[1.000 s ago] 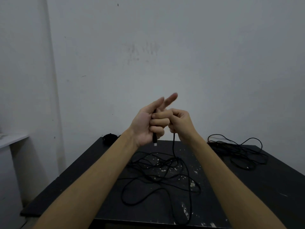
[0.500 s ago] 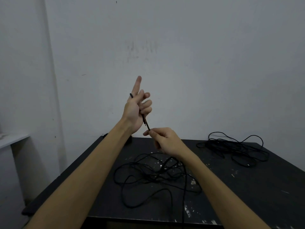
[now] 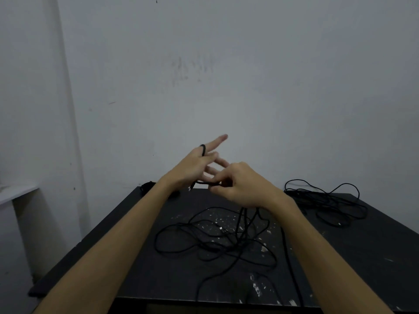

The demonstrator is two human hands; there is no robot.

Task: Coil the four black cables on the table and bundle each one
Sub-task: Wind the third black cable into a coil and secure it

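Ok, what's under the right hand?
Below the right hand, the pinched cable drops into its loose tangle on the table. The wrist hides where it leaves the fingers.

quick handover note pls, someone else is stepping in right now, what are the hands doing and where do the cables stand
Left hand: raised, fingers spread, the working cable looped over the index finger near the knuckle.
Right hand: pinches the same cable just below the left palm; the rest hangs down to a loose tangle on the table.
Second loose cable: far right of the table, untouched.
Dark bundle: far left corner, possibly a coiled cable; cannot tell.
Done: coiling of the working cable barely begun.
Left: finish and bundle it, then the others. A fourth cable is not clearly in view.
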